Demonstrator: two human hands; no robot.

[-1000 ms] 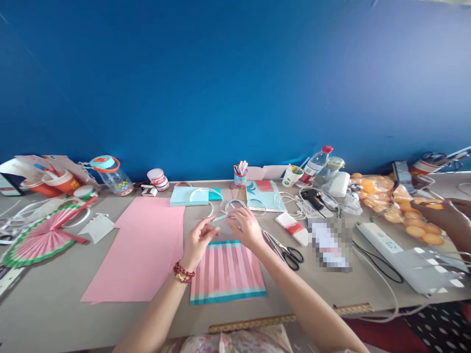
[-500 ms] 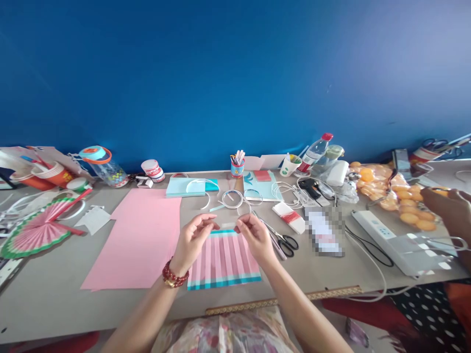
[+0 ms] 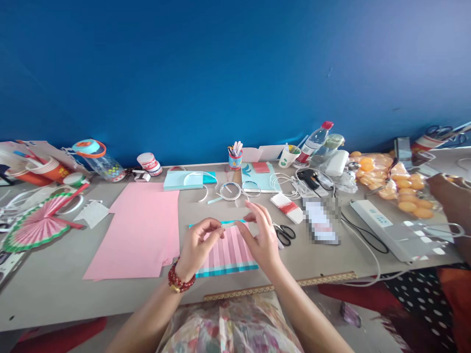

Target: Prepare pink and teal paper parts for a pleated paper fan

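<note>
Pink paper folded into pleats [image 3: 230, 252], with blue strips along its near and far edges, lies on the table beneath both hands. My left hand [image 3: 196, 245], a red bead bracelet at its wrist, is pinched over the far part of this paper. Between its thumb and forefinger is a small piece of a clear tape strip, barely visible. My right hand [image 3: 264, 240] is just to the right, thumb and fingers apart, over the paper's far right corner. Black-handled scissors [image 3: 286, 234] lie right of it, partly hidden by the hand.
Large pink sheets [image 3: 136, 230] lie on the left, near a finished pink-and-green fan [image 3: 37, 225]. Behind my hands are a tape roll [image 3: 231, 191] and light blue paper [image 3: 183, 180]. Right are a phone [image 3: 321, 220], a power strip [image 3: 382, 230] and another person's arm [image 3: 451, 201].
My right hand has opened from its pinch on the tape strip and lifted slightly away. My left hand stays pinched and has shifted a little right. The view has tilted slightly.
</note>
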